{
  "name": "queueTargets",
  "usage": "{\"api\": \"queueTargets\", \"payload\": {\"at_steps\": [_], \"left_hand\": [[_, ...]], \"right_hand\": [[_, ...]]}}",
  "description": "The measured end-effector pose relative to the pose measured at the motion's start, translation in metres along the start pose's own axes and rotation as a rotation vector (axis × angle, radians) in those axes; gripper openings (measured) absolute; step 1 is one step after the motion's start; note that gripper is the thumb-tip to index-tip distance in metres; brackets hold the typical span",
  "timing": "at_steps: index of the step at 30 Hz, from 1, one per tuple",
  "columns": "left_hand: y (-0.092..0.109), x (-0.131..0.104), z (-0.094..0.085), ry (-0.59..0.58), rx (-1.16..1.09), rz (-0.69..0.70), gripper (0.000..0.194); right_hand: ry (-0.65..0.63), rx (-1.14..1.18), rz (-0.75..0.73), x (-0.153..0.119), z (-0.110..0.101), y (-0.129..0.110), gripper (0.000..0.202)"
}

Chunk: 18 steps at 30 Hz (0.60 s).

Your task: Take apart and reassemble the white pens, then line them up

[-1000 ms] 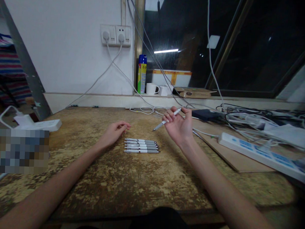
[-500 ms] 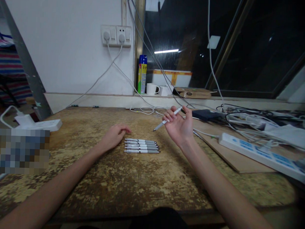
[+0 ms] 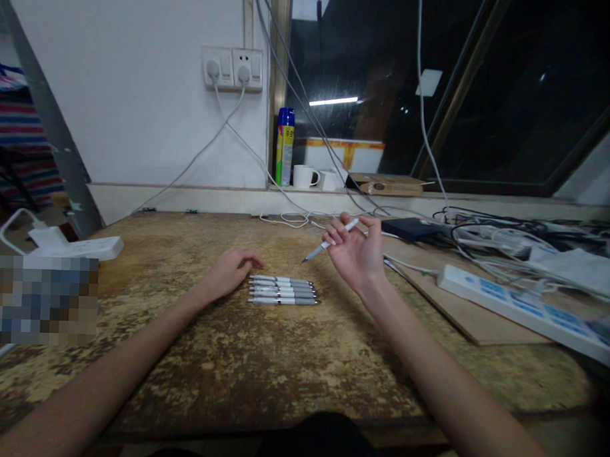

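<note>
Raised over the table, my right hand (image 3: 353, 251) is turned palm up, its fingers closed round a white and grey pen (image 3: 317, 251). The pen slants, with its dark tip down to the left. My left hand (image 3: 232, 269) rests on the worn wooden table (image 3: 220, 372), fingers loosely curved and apart from the thumb, nothing visible in them. Just right of it, several white and grey pens (image 3: 283, 291) lie side by side in a stack of rows, tips to the right. The left hand is close beside their left ends.
A power strip (image 3: 522, 309) and a thin board (image 3: 462, 307) lie at the right, with tangled cables (image 3: 505, 235) behind. Another power strip (image 3: 91, 248) is at the left. On the sill stand a spray can (image 3: 284, 148) and a white mug (image 3: 303, 177).
My right hand has shifted slightly left and down with the pen, whose tip sits a little further left. The left hand and the row of pens look the same.
</note>
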<state>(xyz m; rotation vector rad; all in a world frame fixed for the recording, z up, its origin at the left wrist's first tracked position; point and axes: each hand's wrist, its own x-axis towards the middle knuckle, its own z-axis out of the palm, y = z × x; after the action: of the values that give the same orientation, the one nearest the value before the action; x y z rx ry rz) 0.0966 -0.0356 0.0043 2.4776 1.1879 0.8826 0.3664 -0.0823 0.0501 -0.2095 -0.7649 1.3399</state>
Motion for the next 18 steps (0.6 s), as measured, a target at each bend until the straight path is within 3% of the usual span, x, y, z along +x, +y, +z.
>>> {"api": "queueTargets", "payload": {"at_steps": [18], "left_hand": [[-0.0014,0.0000,-0.0001,-0.043,0.081,0.027,0.035]], "right_hand": [[0.005,-0.046,-0.033,0.0000,0.0010,-0.0019,0.025]]}}
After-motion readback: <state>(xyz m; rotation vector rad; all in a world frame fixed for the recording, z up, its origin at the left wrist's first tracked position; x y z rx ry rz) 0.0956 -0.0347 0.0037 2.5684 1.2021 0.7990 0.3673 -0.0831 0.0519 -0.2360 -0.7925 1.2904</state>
